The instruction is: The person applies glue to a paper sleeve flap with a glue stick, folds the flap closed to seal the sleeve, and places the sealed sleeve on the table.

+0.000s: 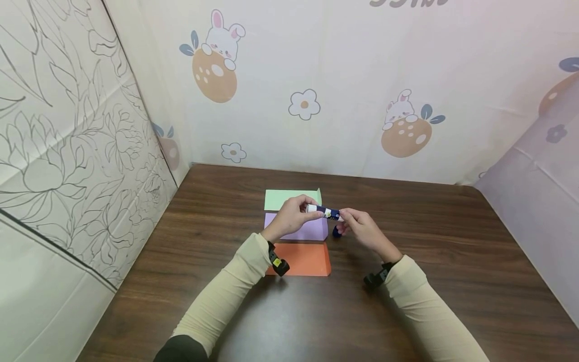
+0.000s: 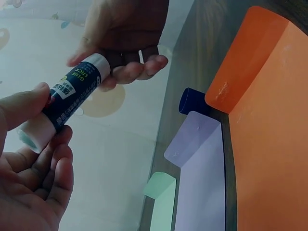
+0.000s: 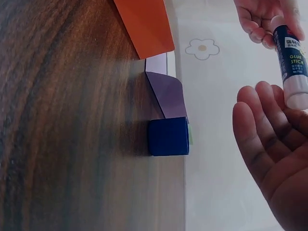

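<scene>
holding glue [image 2: 74,94] above table [image 1: 434,226], wall [image 1: 344,55] patterned

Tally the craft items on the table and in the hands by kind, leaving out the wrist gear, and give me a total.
Paper pieces, green paper, purple paper and orange paper: 3
Glue stick: 1
Blue cap: 1
Total: 5

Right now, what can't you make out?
Glue stick, head view: print too small to read.
Orange paper, head view: far left corner behind the left sleeve.
Green paper, right wrist view: mostly hidden, blue cap in front.
Purple paper, left wrist view: cut off by bottom edge.
</scene>
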`<state>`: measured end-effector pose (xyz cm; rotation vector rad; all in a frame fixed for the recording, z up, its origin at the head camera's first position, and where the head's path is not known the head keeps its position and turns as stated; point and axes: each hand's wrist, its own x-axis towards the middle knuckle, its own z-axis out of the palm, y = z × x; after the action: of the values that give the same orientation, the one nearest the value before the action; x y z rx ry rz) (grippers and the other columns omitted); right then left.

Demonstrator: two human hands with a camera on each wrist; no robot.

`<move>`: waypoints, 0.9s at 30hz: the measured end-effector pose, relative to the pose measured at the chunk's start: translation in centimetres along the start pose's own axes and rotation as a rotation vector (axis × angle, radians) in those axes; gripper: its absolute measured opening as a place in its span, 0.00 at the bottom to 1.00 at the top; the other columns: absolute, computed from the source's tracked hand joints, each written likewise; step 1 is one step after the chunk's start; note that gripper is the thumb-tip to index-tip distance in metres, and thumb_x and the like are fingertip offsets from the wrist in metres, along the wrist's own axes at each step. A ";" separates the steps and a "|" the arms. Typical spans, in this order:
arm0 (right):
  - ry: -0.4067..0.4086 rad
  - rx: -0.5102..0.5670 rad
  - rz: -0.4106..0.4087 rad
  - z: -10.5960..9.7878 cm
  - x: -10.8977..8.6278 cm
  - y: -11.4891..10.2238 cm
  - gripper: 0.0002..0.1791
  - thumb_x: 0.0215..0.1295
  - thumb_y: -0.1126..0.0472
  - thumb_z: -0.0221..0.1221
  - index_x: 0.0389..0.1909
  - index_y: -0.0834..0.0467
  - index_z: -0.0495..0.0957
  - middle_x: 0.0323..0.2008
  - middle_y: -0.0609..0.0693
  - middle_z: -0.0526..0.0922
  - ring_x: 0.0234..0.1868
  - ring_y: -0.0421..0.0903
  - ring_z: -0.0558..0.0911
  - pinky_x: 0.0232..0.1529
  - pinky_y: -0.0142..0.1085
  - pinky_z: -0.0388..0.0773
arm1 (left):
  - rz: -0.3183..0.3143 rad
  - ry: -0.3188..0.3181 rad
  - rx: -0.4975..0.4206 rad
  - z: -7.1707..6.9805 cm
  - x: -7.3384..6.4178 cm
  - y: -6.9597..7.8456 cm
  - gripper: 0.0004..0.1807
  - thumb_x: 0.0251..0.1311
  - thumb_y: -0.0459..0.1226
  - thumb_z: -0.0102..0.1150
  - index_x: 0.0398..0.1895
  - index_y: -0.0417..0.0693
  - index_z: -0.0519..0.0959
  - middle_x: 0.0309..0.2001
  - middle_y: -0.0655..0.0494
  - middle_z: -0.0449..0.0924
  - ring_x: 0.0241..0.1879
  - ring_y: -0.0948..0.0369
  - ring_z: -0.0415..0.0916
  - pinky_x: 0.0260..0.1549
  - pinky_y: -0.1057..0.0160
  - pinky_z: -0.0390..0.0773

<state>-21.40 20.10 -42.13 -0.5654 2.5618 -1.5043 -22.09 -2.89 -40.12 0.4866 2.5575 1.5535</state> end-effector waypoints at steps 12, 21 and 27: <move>0.035 0.068 -0.043 -0.3 0.0 0.3 0.16 0.66 0.61 0.61 0.50 0.65 0.77 0.36 0.57 0.80 0.33 0.45 0.82 0.37 0.42 0.84 | 0.015 0.038 0.003 -0.1 0.0 -0.6 0.16 0.58 0.46 0.67 0.43 0.46 0.82 0.25 0.57 0.70 0.26 0.63 0.64 0.24 0.69 0.63; -0.053 0.061 -0.030 0.2 0.1 0.4 0.22 0.79 0.55 0.42 0.42 0.72 0.73 0.29 0.59 0.78 0.29 0.42 0.79 0.34 0.39 0.82 | 0.023 -0.009 0.006 -0.2 0.0 -0.5 0.16 0.58 0.45 0.67 0.44 0.45 0.81 0.26 0.56 0.70 0.27 0.62 0.64 0.25 0.69 0.63; -0.039 0.087 -0.002 0.2 0.1 0.2 0.22 0.78 0.54 0.44 0.44 0.72 0.74 0.31 0.65 0.80 0.29 0.43 0.81 0.33 0.39 0.83 | 0.025 0.010 0.023 -0.3 -0.1 -0.3 0.16 0.57 0.45 0.68 0.43 0.46 0.82 0.25 0.57 0.70 0.27 0.63 0.64 0.24 0.69 0.62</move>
<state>-21.50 19.99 -42.38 -0.5810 2.4538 -1.5800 -22.14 -3.33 -40.26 0.5166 2.5893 1.5406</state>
